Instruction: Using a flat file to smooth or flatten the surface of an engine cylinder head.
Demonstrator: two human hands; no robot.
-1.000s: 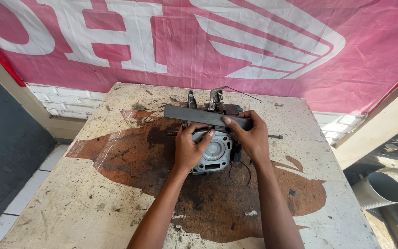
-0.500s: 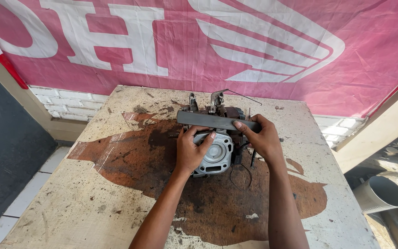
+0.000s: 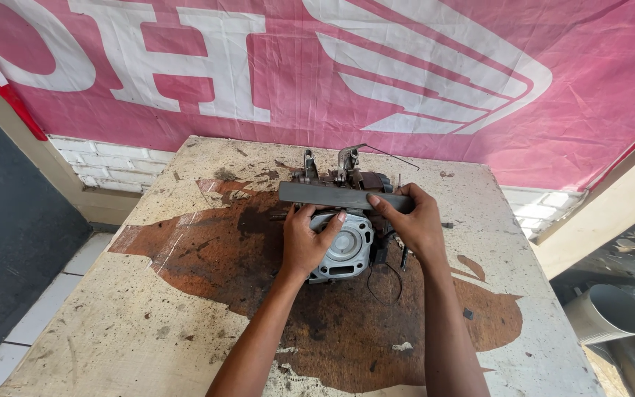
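Grey flat metal bar (image 3: 339,196) lies pinched in my right hand (image 3: 414,224) across the silver engine cylinder (image 3: 343,252), which my left hand (image 3: 304,242) grips to steady it on the stained worktable (image 3: 148,323).

You have a dull grey flat metal bar (image 3: 343,196) over a silver-grey metal engine cylinder (image 3: 343,254); the cream tabletop (image 3: 112,323) wears a rust-brown stain; behind its far edge, a pink-and-white banner (image 3: 406,73).
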